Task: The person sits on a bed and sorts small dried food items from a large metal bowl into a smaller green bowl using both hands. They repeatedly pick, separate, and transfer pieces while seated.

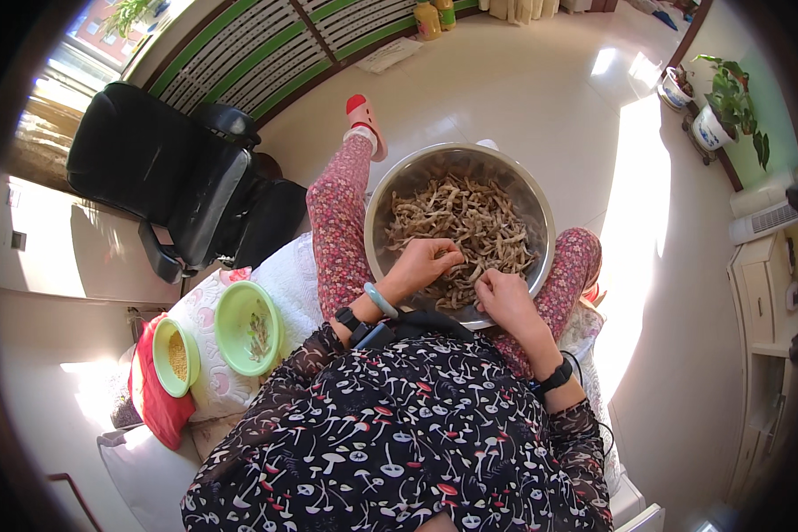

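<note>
A large metal basin (377, 199) rests between my legs, heaped with dried brown bean pods (465, 206). My left hand (425, 259), with a pale green bangle at the wrist, is over the pods with thumb and fingertips pinched together. Close by on the right, my right hand (505, 297) has its fingers curled at the near side of the heap. Whether either hand holds a pod is too small to tell. Beside me on the left, a light green bowl (228, 326) holds a few husk scraps, and a smaller green bowl (163, 366) contains yellowish beans.
Both green bowls stand on a covered seat, the smaller over a red cloth (173, 422). A black office chair (166, 173) is at the upper left. Potted plants (710, 128) and a white cabinet (758, 292) line the right side. Bottles (427, 20) stand at the far wall.
</note>
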Tool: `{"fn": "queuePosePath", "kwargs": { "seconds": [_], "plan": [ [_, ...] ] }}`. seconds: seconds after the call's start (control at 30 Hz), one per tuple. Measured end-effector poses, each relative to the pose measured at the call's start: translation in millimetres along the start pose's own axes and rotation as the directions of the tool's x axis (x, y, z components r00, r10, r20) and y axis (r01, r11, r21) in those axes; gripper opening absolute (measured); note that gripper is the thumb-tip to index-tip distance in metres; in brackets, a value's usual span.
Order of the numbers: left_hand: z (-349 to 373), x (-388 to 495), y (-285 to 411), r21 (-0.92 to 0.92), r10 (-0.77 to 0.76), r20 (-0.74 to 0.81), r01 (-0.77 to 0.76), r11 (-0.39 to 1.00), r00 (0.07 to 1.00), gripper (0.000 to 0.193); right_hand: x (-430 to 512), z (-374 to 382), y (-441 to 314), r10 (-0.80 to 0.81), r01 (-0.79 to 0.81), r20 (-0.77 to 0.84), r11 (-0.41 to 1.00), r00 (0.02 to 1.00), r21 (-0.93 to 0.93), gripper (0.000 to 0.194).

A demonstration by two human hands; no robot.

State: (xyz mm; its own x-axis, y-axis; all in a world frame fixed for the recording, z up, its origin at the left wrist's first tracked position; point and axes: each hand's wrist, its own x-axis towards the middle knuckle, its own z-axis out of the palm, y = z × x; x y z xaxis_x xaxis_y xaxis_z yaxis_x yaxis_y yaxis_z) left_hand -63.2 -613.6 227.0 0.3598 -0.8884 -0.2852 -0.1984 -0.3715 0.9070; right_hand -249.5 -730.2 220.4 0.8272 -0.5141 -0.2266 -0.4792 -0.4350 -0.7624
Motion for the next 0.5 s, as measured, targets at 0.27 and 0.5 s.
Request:
{"fn": "queuePosePath", "kwargs": {
  "seconds": [0.27,0.5],
  "plan": [
    [26,16,0,-0.133,-0.001,0.212,0.030,0.991,0.977,0.021,-13,-9,1,0.135,-0.094,-0.083,0.920,0.987,0.381,0.019],
    [4,8,-4,-0.507,0.015,0.247,0.116,0.854,0.969,0.026,7,5,-26,0.154,0.025,-0.234,0.785,0.960,0.619,0.017]
  ]
}}
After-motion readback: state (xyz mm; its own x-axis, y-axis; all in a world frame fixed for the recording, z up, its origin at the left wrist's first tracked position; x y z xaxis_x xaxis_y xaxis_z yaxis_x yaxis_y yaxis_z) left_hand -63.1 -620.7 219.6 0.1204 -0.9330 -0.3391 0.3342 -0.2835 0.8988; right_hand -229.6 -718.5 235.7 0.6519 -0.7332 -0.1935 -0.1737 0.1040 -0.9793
